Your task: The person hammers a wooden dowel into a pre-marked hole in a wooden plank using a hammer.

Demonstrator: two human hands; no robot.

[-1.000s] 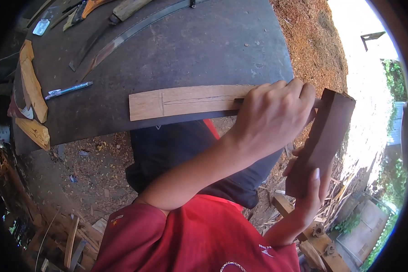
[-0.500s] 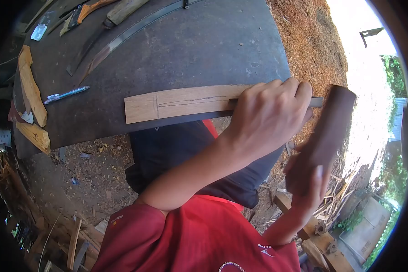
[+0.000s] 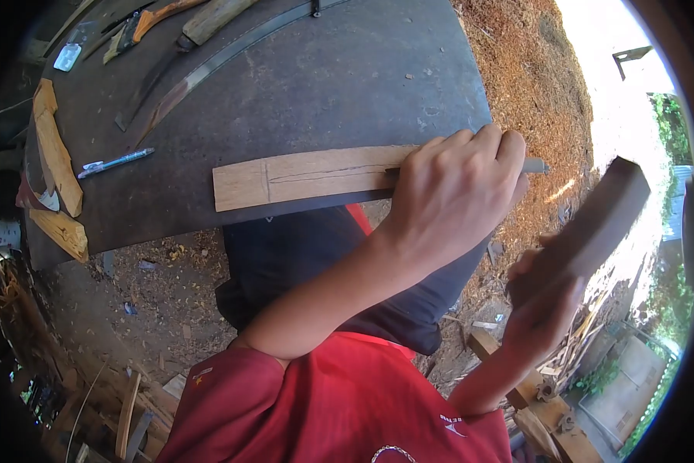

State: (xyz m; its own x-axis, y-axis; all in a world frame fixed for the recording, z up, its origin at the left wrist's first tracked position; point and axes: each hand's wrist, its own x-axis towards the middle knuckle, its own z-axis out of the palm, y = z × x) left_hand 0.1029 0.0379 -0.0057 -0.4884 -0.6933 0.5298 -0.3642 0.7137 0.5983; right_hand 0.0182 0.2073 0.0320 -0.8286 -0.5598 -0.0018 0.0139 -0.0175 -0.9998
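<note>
grey rod, middle hidden in left hand, dark block blurred

Daylight glares white at right, the block blurs, and curved edges blacken.

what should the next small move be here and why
Probably a light tap with the dark block on the narrow tool: the left hand grips it with its tip by the drawn lines on the wood strip, while the right hand holds the block, apart from its free end.
</note>
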